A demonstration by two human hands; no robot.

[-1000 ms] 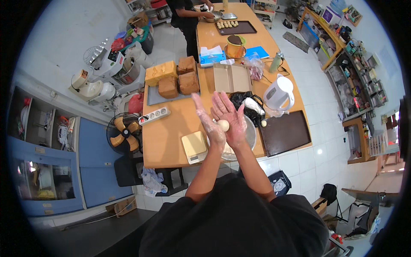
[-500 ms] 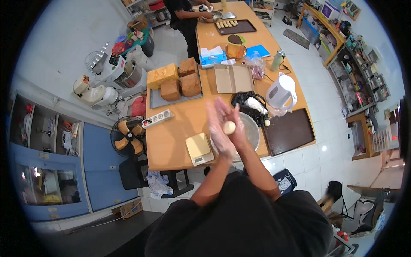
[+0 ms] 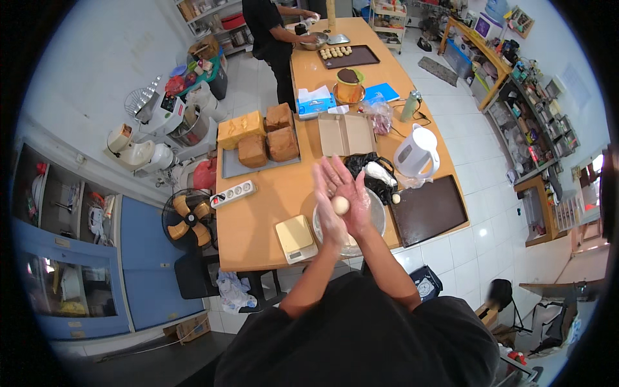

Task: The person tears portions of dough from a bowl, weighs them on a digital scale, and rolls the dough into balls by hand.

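Note:
A small pale dough ball [image 3: 340, 205] sits between my floury palms. My right hand [image 3: 358, 198] is turned palm up with its fingers stretched out, and the ball rests against that palm. Seen nearly edge-on, my left hand [image 3: 328, 218] is held flat along the ball's left side. Beneath both hands stands a round metal bowl [image 3: 378, 227] dusted white inside; the hands hide much of it. Just left of it lies a yellow-topped kitchen scale [image 3: 296, 235]. A second small dough ball [image 3: 396, 199] lies by the edge of the dark baking tray [image 3: 431, 213].
A black plastic bag [image 3: 372, 169] with something white in it, a white electric kettle [image 3: 417, 152] and an open cardboard box [image 3: 346, 134] stand beyond the bowl. Bread loaves [image 3: 253, 149] fill a tray at left, near a power strip [image 3: 233, 194]. Another person [image 3: 271, 45] works farther off.
My right palm has turned more upward and its fingers have spread, so the ball shows more openly. The ball stays between my palms. The whole view has shifted slightly.

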